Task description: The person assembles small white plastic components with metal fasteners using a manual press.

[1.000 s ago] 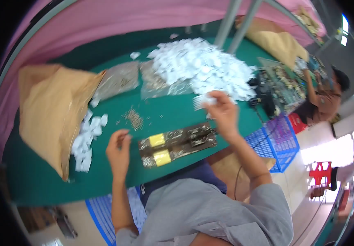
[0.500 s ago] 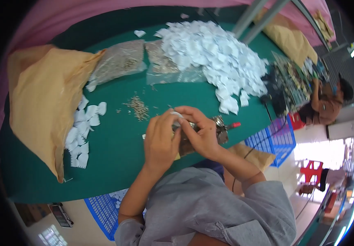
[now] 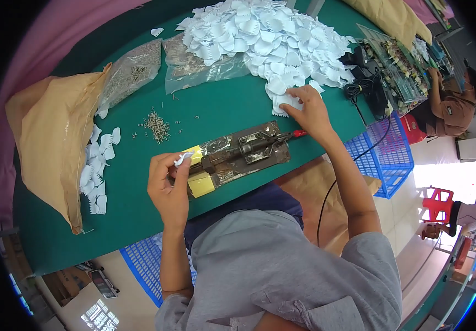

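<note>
My left hand (image 3: 168, 185) pinches a small white plastic piece with a toothed edge (image 3: 183, 158) between thumb and fingers. It is beside the left end of a metal toggle clamp jig (image 3: 243, 153), which has yellow tape on its base and a red handle tip (image 3: 300, 133). My right hand (image 3: 312, 115) reaches over the near edge of a big heap of similar white pieces (image 3: 271, 38). Its thumb and fingers are apart, with white pieces under the fingertips; no firm grip shows.
A small pile of metal screws or pins (image 3: 157, 128) lies on the green table (image 3: 133, 187). Behind it are clear bags (image 3: 133, 71) of small parts. A brown paper bag (image 3: 56, 143) stands left, with white pieces spilling beside it. Blue baskets (image 3: 384, 154) flank the table; another person works far right.
My hands were together over the jig and have parted. The left moved left and down with a white piece; the right went up to the heap. The view has shifted, and the jig is now uncovered.
</note>
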`<action>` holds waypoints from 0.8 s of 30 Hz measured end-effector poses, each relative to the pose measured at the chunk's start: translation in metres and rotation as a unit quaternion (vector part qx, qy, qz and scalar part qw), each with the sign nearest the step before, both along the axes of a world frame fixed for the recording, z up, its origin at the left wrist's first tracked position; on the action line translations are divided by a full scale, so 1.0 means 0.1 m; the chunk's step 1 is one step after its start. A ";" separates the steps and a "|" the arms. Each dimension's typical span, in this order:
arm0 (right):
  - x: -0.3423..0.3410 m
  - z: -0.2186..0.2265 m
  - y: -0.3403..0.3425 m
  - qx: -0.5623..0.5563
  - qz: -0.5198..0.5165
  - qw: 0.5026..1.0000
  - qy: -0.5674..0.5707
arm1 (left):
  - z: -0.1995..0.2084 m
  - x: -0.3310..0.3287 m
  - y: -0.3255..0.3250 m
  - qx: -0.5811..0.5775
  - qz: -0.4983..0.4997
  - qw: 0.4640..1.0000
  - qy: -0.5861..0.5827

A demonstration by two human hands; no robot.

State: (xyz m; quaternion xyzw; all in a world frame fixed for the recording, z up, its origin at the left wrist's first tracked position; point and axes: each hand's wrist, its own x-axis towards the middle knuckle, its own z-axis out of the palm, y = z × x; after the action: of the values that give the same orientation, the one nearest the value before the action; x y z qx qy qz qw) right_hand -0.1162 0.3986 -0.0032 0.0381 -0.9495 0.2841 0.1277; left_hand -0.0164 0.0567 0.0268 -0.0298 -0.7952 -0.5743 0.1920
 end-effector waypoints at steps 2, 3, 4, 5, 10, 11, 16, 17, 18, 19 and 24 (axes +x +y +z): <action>-0.06 -0.06 0.04 0.005 0.005 1.000 -0.001 | -0.02 0.03 0.08 0.065 -0.021 0.997 -0.023; -0.08 -0.05 0.05 -0.004 0.008 0.999 -0.031 | -0.02 0.05 0.08 0.062 -0.019 0.998 -0.022; -0.09 -0.04 0.05 -0.012 0.011 0.998 -0.062 | -0.02 0.07 0.09 0.075 -0.029 0.996 -0.033; -0.10 -0.02 0.05 -0.014 0.016 0.998 -0.061 | -0.01 0.09 0.08 0.088 -0.036 0.995 -0.043; -0.09 -0.02 0.00 0.051 0.038 0.997 0.033 | -0.02 0.15 0.03 0.093 -0.043 0.994 -0.042; -0.11 -0.03 0.01 0.097 0.051 0.990 0.084 | -0.02 0.16 0.00 0.081 -0.052 0.994 -0.046; -0.19 0.03 0.10 0.231 0.057 0.958 0.159 | 0.00 0.20 -0.16 0.113 -0.041 0.991 -0.059; -0.21 0.07 0.11 0.229 0.025 0.958 0.168 | 0.02 0.19 -0.18 0.144 -0.035 0.986 -0.071; -0.19 0.12 0.08 0.132 0.010 0.968 0.211 | 0.05 0.16 -0.17 0.149 -0.029 0.986 -0.069; -0.15 0.17 0.02 0.000 -0.016 0.989 0.146 | 0.08 0.11 -0.11 0.174 -0.042 0.981 -0.074; 0.23 0.66 -0.69 -0.505 -0.004 0.854 -0.123 | 0.15 -0.23 0.35 0.102 -0.197 0.974 -0.042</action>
State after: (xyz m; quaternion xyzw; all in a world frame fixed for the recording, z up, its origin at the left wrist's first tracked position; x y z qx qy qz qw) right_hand -0.0932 0.3298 0.0625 -0.0703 -0.6836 0.7263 0.0124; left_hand -0.0395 0.0920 0.0418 -0.1418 -0.7180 -0.6800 0.0438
